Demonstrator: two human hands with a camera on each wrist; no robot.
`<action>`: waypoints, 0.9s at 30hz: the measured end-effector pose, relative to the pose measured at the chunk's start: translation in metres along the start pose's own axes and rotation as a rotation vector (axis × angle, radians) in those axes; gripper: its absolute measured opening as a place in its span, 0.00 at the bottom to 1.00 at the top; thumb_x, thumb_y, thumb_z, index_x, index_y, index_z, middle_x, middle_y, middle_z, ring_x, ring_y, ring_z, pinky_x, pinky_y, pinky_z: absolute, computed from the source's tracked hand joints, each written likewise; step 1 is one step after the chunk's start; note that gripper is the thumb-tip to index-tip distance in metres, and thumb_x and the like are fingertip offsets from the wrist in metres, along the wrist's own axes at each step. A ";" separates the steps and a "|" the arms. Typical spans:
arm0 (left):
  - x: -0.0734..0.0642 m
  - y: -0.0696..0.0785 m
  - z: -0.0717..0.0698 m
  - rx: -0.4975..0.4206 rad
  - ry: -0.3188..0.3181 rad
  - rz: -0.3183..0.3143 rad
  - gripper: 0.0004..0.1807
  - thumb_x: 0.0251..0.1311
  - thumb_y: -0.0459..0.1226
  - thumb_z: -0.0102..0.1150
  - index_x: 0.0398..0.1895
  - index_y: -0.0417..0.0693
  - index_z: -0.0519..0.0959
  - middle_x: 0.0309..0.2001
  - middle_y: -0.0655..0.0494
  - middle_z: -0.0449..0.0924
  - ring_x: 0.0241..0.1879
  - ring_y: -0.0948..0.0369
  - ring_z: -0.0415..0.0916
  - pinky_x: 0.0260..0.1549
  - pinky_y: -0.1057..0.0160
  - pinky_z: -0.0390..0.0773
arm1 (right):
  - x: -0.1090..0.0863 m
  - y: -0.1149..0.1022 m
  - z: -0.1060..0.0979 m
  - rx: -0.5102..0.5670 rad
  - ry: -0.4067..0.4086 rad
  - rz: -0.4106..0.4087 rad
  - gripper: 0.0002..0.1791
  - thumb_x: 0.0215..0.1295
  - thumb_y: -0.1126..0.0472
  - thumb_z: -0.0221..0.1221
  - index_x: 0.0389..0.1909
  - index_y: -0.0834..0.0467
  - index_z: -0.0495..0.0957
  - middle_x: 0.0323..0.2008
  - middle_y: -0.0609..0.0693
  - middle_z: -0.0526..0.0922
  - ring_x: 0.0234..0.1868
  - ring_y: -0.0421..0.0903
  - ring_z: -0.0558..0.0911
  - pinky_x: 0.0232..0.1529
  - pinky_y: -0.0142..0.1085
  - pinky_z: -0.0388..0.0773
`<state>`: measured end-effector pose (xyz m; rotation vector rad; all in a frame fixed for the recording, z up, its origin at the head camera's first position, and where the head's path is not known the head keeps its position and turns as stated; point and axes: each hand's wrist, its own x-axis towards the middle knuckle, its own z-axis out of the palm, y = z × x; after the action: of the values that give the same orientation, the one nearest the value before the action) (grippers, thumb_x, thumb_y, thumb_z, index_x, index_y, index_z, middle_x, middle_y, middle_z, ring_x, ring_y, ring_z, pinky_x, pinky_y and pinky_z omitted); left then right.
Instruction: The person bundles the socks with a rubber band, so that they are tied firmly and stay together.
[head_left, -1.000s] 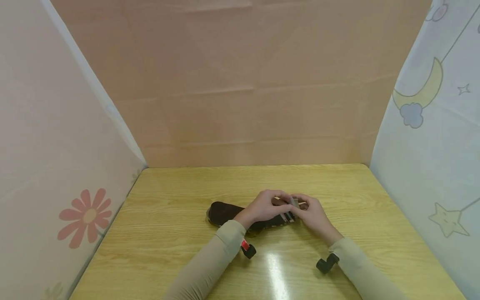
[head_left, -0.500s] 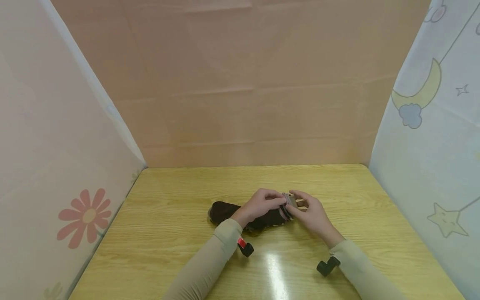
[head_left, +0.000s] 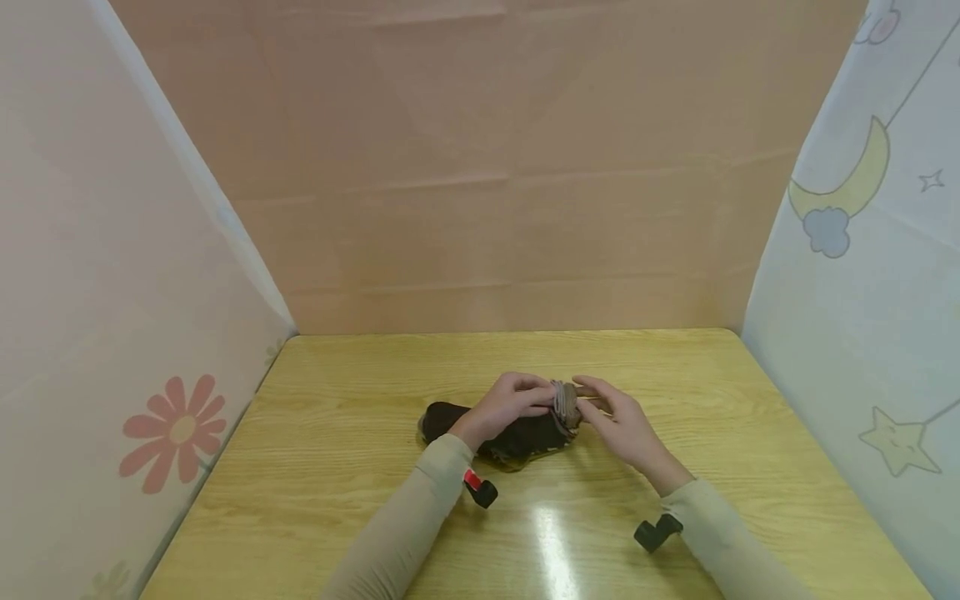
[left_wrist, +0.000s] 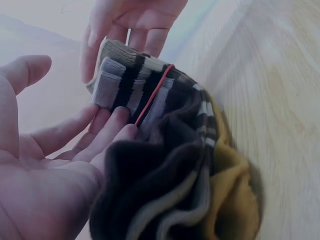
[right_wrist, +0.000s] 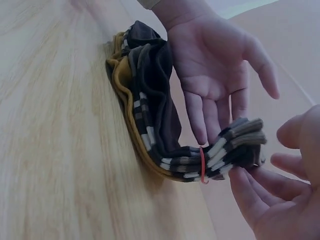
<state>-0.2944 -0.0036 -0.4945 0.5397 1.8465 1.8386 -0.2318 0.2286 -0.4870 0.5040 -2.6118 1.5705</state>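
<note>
A bundle of socks (head_left: 528,440), dark brown with mustard and striped layers, lies lengthwise on the table with its cuffs bent up at the right end. A red rubber band (left_wrist: 155,95) circles the gathered striped cuffs (right_wrist: 240,142). My left hand (head_left: 501,408) reaches over the bundle, its extended fingers against one face of the cuffs and its thumb apart in the left wrist view. At the cuffs' open end, my right hand (head_left: 621,425) has its fingers right at the edge, thumb spread away from them in the right wrist view.
The wood-grain table (head_left: 360,375) carries the bundle near its middle. A plain pinkish-brown sheet (head_left: 480,167) stands behind it, with patterned sheets at left (head_left: 90,250) and right (head_left: 840,333). Each sleeve wears a black wrist camera (head_left: 658,533).
The cuff end has tipped up and shifted left. My left hand has drawn back left along with it, and the fingers of both hands have loosened from around the cuffs.
</note>
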 end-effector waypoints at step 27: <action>-0.029 -0.015 -0.016 0.035 0.183 -0.055 0.14 0.64 0.40 0.74 0.47 0.41 0.85 0.45 0.47 0.85 0.42 0.54 0.86 0.45 0.55 0.88 | 0.016 -0.026 0.025 -0.177 -0.220 -0.028 0.24 0.87 0.52 0.45 0.71 0.59 0.76 0.52 0.54 0.85 0.44 0.53 0.83 0.42 0.44 0.80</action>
<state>-0.2792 -0.0340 -0.5076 0.3385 1.9943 1.8765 -0.2363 0.1922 -0.4737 0.7326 -2.8541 1.3277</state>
